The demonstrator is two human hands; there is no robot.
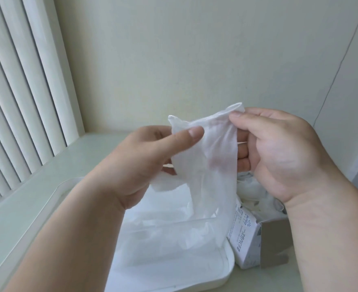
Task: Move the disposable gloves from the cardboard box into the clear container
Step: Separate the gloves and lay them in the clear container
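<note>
Both hands up over the bench, left hand [152,152] and right hand [275,152] each pinching the glove [207,157] cuff, glove hanging long-axis down right above the open container [222,266], box [256,234] just right of it.

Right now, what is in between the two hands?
A thin white disposable glove hangs there, pinched by the left hand and the right hand. The head view shows it.
</note>
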